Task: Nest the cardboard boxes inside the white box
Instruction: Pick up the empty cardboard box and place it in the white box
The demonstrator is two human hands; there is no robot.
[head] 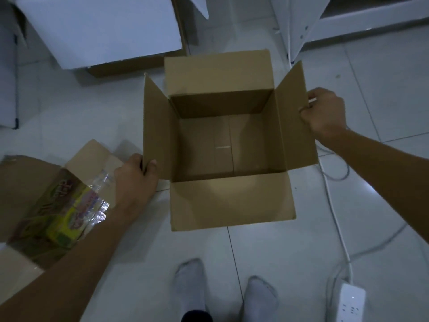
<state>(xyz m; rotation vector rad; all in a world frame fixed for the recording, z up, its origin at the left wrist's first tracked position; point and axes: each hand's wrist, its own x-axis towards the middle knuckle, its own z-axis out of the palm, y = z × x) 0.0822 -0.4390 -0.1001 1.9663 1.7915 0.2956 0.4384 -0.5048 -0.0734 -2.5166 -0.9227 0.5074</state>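
An empty brown cardboard box stands open on the tiled floor in the middle of the view, all its flaps spread outward. My left hand pinches the near corner of its left flap. My right hand grips the outer edge of its right flap. The white box stands at the top left, behind the brown one, with a flap raised. A second cardboard box lies at the lower left under my left forearm, holding colourful packets.
A white power strip and its cables lie on the floor at the right. White furniture stands at the top right. My feet in grey socks are at the bottom centre. A white panel is at the left edge.
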